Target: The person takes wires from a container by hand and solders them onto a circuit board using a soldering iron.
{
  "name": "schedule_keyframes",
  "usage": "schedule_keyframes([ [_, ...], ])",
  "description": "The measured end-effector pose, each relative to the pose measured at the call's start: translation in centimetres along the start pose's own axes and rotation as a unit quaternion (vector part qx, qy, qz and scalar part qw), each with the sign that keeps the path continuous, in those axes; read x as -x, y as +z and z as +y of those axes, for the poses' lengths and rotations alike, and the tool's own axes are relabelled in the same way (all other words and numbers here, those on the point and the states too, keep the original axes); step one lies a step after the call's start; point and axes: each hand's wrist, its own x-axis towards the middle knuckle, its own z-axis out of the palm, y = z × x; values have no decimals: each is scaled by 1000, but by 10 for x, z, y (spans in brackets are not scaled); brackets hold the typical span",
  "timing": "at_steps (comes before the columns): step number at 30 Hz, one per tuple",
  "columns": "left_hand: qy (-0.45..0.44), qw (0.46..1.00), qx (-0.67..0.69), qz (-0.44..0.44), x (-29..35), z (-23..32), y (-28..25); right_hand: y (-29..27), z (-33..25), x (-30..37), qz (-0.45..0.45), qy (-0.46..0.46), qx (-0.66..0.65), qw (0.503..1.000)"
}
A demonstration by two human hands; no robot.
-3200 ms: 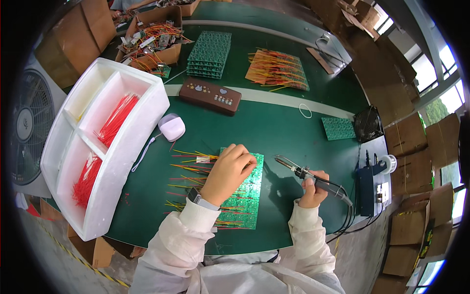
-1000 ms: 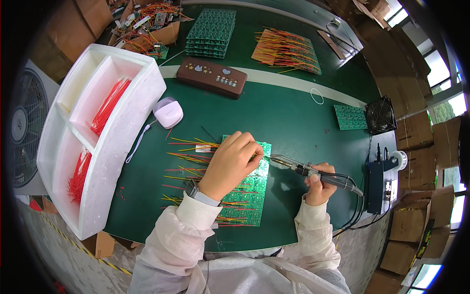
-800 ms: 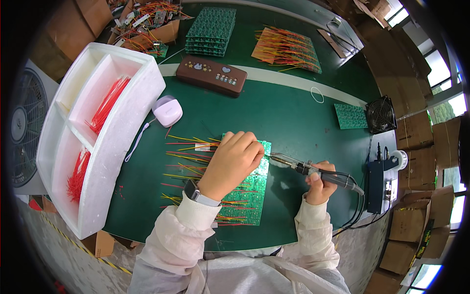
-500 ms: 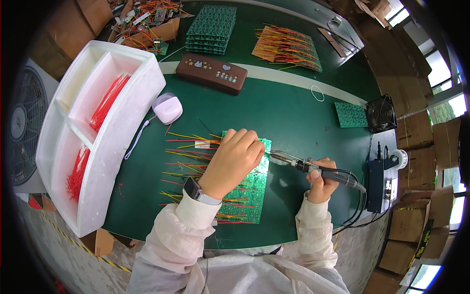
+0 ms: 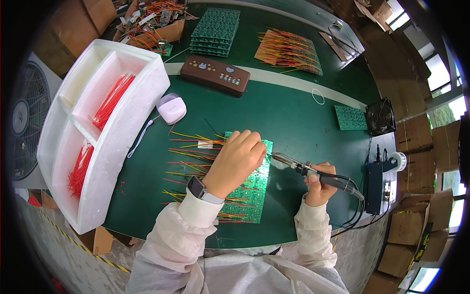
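Note:
A green circuit board lies on the table in front of me, with red and yellow wires sticking out past its left side. My left hand is over the board's upper part, fingers pinched together near the right edge. Whatever those fingertips hold is hidden beneath them. In my right hand is a soldering iron with a thin metal feed tube alongside. Its tip points left and meets the board's right edge, close to my left fingertips.
A white foam box with red wires stands left. Beyond the board are a lilac earbud case, a brown pencil case, stacked boards and a wired board. At right are a small black fan and a blue soldering station.
The view has shifted slightly, so the things at the left appear a little farther right. Both hands and the soldering iron keep nearly the same place at the board.

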Motion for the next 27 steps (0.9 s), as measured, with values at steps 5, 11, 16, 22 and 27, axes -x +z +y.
schedule_keyframes([
  [5,6,1000,-1,4,-1,0,0,0,-3,-2,-3,-2,2,1000],
  [11,5,1000,-6,5,0,1,0,1,-2,-4,36,-5,-26,999],
  [16,18,998,-49,-17,1,0,0,-6,-2,-12,95,-19,-82,992],
  [22,29,995,-94,-22,2,0,-7,-5,-3,-15,107,2,-108,988],
  [27,-42,996,-77,18,-10,16,-75,-9,4,-12,103,4,-92,990],
])
